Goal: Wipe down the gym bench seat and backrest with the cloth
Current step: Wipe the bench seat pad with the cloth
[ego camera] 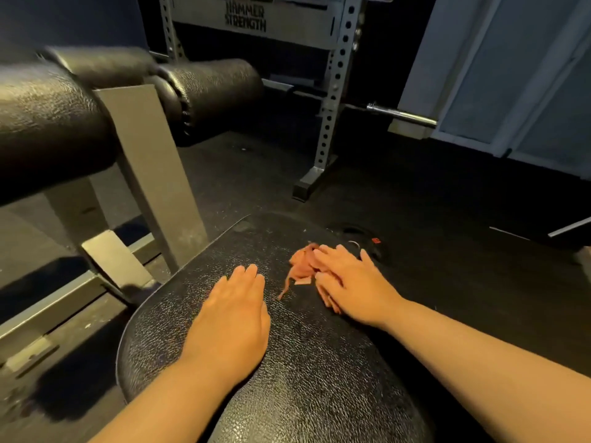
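A black textured bench pad (243, 244) fills the lower middle of the head view. On its far right part lies a crumpled orange-pink cloth (302, 263). My right hand (348, 282) lies flat on the cloth with straight fingers, pressing it onto the pad; part of the cloth is hidden under the palm. My left hand (236, 311) rests flat on the bare pad to the left of the cloth, fingers straight, holding nothing.
Black padded rollers (64, 113) on a grey steel frame (150, 161) stand at the left. A perforated rack upright (332, 91) and a barbell end (403, 115) are behind. A weight plate (371, 241) lies on the dark rubber floor just past the pad.
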A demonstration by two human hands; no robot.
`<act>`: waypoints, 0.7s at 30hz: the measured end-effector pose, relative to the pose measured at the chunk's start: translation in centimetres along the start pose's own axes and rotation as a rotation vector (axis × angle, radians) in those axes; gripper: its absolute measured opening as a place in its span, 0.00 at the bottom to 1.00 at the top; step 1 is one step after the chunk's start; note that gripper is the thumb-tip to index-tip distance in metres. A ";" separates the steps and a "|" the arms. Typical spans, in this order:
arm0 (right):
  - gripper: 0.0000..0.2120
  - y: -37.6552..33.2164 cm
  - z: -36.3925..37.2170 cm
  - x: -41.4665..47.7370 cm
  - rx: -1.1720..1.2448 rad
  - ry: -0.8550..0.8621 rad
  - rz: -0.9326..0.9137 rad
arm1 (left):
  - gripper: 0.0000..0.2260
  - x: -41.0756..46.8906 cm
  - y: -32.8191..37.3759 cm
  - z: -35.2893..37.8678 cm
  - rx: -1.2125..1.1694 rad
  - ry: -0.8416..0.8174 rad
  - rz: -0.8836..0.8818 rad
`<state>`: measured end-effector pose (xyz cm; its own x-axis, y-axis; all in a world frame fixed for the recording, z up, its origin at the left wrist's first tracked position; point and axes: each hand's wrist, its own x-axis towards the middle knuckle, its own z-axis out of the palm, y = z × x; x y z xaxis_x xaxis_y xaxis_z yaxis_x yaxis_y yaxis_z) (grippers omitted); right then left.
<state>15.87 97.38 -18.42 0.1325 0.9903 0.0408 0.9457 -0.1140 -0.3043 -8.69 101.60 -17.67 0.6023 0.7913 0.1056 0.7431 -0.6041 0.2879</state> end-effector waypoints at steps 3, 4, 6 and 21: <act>0.19 1.1 -0.9 3.5 -0.042 0.088 0.277 | 0.25 0.0 0.0 0.1 0.003 -0.005 0.003; 0.20 0.1 -0.6 4.4 -0.051 0.094 0.286 | 0.25 0.0 0.0 0.1 0.005 -0.003 0.005; 0.19 -2.7 0.4 4.8 0.010 0.084 0.136 | 0.25 0.0 0.0 0.2 0.012 0.002 0.003; 0.17 -3.5 0.8 7.8 0.178 0.027 0.148 | 0.24 0.1 -0.2 -0.2 -0.017 0.017 0.002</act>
<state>13.39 105.52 -17.77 0.2756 0.9612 0.0077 0.8487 -0.2396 -0.4714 -8.81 101.82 -17.57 0.5987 0.7916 0.1222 0.7366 -0.6041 0.3041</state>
